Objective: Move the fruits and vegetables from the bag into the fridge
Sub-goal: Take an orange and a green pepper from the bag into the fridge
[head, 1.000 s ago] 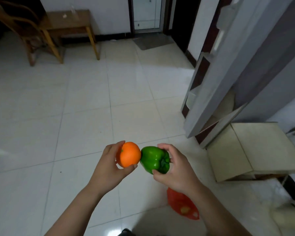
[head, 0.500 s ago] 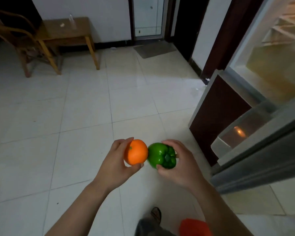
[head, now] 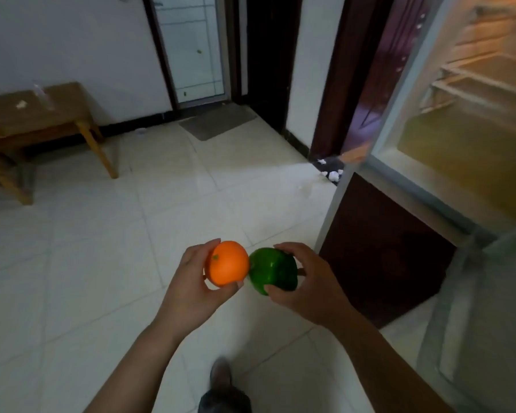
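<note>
My left hand (head: 191, 290) grips an orange (head: 227, 263) in front of me, above the tiled floor. Beside it, my right hand (head: 309, 286) holds a green bell pepper (head: 273, 271), which touches the orange. The fridge (head: 465, 120) stands at the right with its compartment lit and its wire shelves showing. Its dark red lower front (head: 379, 242) is just right of my right hand. The bag is out of view.
A wooden table (head: 39, 114) stands at the back left against the wall. A grey doormat (head: 218, 120) lies before a glass door (head: 191, 46). My foot (head: 221, 374) shows below on the tiles. A pale fridge door panel (head: 489, 323) fills the lower right.
The view has risen and turned right: the lit fridge interior now fills the upper right and the red bag has left the frame. Both hands still hold the orange and the pepper together.
</note>
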{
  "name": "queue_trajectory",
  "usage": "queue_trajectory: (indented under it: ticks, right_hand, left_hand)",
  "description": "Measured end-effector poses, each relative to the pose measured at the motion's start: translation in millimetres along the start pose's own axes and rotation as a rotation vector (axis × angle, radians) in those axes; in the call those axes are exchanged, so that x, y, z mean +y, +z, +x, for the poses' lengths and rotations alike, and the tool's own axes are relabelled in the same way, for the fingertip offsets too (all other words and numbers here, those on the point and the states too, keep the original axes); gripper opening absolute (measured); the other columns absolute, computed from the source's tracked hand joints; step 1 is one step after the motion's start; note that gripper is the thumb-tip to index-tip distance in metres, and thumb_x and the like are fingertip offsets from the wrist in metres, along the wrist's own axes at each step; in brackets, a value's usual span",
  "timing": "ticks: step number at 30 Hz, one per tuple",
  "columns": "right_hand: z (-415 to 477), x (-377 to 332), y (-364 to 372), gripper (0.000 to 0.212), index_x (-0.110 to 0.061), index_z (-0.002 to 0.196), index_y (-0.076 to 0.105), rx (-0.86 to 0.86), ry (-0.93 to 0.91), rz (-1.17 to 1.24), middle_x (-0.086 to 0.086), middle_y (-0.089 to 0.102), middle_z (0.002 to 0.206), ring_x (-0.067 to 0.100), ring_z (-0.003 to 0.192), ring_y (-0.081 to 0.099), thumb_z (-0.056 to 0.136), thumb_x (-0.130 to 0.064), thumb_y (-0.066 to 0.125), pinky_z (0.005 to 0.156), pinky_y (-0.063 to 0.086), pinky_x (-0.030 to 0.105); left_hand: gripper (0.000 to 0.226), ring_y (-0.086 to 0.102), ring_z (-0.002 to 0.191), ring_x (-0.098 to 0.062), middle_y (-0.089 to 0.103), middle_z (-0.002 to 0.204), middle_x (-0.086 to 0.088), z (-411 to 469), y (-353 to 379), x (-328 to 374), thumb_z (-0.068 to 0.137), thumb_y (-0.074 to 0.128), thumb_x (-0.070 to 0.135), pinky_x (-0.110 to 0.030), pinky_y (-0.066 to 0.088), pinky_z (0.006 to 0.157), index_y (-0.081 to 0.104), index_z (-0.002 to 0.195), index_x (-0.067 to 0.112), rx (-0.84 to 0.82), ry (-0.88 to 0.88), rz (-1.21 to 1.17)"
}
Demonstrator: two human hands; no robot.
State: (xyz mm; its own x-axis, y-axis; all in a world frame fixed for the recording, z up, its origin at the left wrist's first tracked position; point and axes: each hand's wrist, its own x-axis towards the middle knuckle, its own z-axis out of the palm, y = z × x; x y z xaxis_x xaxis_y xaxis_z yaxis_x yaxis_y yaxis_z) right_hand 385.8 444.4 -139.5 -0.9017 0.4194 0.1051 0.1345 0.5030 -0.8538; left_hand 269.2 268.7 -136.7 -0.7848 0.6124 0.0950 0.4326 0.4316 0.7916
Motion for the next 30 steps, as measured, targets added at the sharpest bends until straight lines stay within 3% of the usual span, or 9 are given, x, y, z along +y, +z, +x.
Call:
queue_trajectory:
  ticks: [3,7,10,19,22,27,30]
  right_hand:
    - [41.2,6.9,-24.0,0.060,-0.030,0.118,0.049,0.135,0.066,-0.005,-0.024,0.049,0.112,0.001,0.107,0.051,0.067,-0.028,0.082,0.082,0.045,0.007]
    - [80.4,12.6,-54.4,0.060,-0.037,0.117,0.049,0.315,0.175,-0.044,-0.023,0.049,0.113,-0.004,0.105,0.050,0.068,-0.029,0.082,0.082,0.046,0.009]
    - [95.7,22.1,-74.4,0.061,-0.037,0.119,0.050,0.430,0.247,-0.048,-0.024,0.047,0.115,-0.008,0.104,0.048,0.067,-0.031,0.081,0.080,0.045,0.008]
    - [138.3,78.7,-174.7,0.058,-0.039,0.115,0.052,0.776,0.316,-0.116,-0.022,0.050,0.118,-0.010,0.109,0.046,0.066,-0.030,0.082,0.083,0.038,0.001]
    - [162.3,101.9,-228.3,0.057,-0.039,0.115,0.052,0.852,0.306,-0.163,-0.020,0.051,0.117,-0.010,0.109,0.046,0.067,-0.029,0.081,0.082,0.038,0.002]
    - [187.9,126.9,-322.3,0.059,-0.029,0.121,0.053,0.990,0.283,-0.190,-0.017,0.050,0.120,-0.004,0.111,0.048,0.068,-0.027,0.080,0.087,0.046,0.015]
    - [195.4,134.5,-367.1,0.058,-0.033,0.119,0.051,1.048,0.265,-0.203,-0.019,0.050,0.119,-0.006,0.110,0.048,0.070,-0.024,0.080,0.082,0.046,0.011]
  left_hand:
    - [0.079,0.039,0.110,-0.005,0.032,0.123,0.017,76.0,5.3,10.6,0.065,0.080,0.038,-0.022,0.039,0.084,0.033,0.128,0.039,-0.122,0.084,0.027]
    - [0.080,0.042,0.110,-0.004,0.035,0.122,0.017,163.7,19.3,24.5,0.063,0.081,0.039,-0.014,0.040,0.081,0.034,0.127,0.039,-0.277,0.246,0.006]
    - [0.079,0.044,0.114,-0.010,0.036,0.124,0.014,213.6,41.8,38.5,0.062,0.080,0.037,-0.021,0.045,0.084,0.035,0.127,0.036,-0.404,0.311,-0.035]
    - [0.073,0.042,0.112,-0.006,0.035,0.125,0.016,341.6,155.2,122.8,0.067,0.079,0.030,-0.010,0.039,0.076,0.032,0.121,0.040,-0.668,0.456,-0.145]
    - [0.068,0.039,0.114,-0.006,0.032,0.125,0.016,386.5,198.9,165.8,0.074,0.074,0.029,-0.021,0.041,0.085,0.030,0.124,0.041,-0.701,0.521,-0.149]
    - [0.070,0.042,0.117,-0.010,0.032,0.132,0.014,443.5,267.1,239.7,0.078,0.070,0.037,-0.034,0.046,0.092,0.027,0.133,0.041,-0.741,0.668,-0.165]
    - [0.070,0.042,0.119,-0.009,0.029,0.132,0.017,465.6,291.5,274.7,0.077,0.069,0.042,-0.037,0.048,0.093,0.025,0.132,0.043,-0.747,0.796,-0.184]
